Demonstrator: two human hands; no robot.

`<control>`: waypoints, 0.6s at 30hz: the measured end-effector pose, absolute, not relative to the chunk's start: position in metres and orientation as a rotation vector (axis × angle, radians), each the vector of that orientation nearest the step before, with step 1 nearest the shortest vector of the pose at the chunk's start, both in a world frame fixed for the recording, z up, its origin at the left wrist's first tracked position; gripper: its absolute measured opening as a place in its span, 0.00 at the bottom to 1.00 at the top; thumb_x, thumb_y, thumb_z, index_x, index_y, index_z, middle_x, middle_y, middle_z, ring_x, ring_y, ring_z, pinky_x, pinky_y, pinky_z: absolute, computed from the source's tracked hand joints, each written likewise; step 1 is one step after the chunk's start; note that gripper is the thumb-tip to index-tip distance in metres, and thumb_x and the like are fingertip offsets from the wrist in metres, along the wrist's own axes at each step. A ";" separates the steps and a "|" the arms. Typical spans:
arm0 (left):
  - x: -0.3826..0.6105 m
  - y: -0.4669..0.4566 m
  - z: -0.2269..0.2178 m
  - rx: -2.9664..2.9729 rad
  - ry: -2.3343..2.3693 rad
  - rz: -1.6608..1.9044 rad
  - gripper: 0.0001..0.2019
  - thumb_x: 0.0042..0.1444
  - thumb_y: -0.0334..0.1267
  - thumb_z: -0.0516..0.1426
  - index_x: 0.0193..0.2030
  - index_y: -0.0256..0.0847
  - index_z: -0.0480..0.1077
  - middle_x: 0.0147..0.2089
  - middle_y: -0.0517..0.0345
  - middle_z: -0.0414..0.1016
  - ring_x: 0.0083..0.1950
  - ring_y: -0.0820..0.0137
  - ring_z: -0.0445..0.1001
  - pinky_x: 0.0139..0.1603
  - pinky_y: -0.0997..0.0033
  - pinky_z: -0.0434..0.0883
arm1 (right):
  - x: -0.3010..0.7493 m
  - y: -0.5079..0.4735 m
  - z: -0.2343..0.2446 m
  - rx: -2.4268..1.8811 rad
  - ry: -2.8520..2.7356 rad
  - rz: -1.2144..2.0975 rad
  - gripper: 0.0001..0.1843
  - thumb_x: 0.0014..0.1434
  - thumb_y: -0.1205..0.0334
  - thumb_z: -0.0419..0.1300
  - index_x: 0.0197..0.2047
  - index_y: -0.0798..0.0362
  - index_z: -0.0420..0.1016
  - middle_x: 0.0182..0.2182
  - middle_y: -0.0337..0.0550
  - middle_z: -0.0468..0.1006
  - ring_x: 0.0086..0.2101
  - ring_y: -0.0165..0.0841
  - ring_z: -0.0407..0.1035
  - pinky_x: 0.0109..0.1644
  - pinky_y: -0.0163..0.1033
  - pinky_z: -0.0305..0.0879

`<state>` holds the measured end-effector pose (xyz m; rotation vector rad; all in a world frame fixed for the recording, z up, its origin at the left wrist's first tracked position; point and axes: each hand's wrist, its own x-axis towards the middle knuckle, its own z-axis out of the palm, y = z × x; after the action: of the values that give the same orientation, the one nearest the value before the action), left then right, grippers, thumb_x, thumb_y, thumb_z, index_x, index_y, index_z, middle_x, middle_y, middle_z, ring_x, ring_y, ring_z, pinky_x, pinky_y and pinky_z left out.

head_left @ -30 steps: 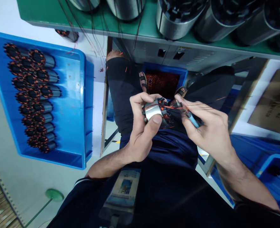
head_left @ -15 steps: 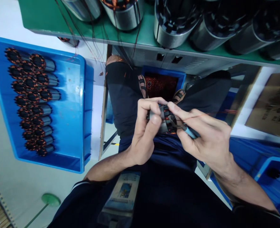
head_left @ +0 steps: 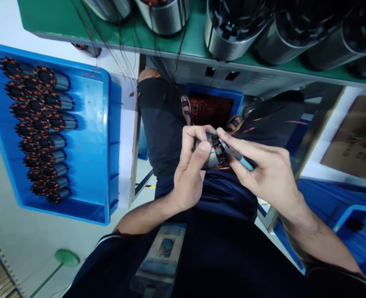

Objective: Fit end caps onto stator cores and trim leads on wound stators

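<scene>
Sitting in left hand: cylindrical core, right hand alongside.

Printed cardbd at R; grn disc on stem, lwr L.

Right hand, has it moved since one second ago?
Yes: against the blue bin by the feet, the right hand has shifted left in the picture, closer to the left hand.

Core at dial centre, left hand at 8 to 9, right hand with tool at 3, bench at 12, cylinders on it, bin lower, also 12, tray farther out at 9, more cores toward its 9-o'clock side, carton at 3
</scene>
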<state>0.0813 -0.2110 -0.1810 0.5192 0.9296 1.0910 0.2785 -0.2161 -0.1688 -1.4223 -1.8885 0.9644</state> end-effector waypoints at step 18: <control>0.034 -0.198 -0.208 1.246 0.759 1.317 0.50 0.55 0.57 0.86 0.80 0.56 0.73 0.70 0.48 0.78 0.64 0.54 0.84 0.59 0.55 0.87 | 0.257 -0.209 -0.180 -1.009 -1.518 1.271 0.14 0.71 0.61 0.80 0.40 0.48 0.79 0.29 0.32 0.77 0.27 0.31 0.71 0.34 0.37 0.72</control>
<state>0.0343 -0.1984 -0.2083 1.2459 0.7591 1.3175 0.2570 -0.2091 -0.1805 -1.0086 -1.5175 1.2710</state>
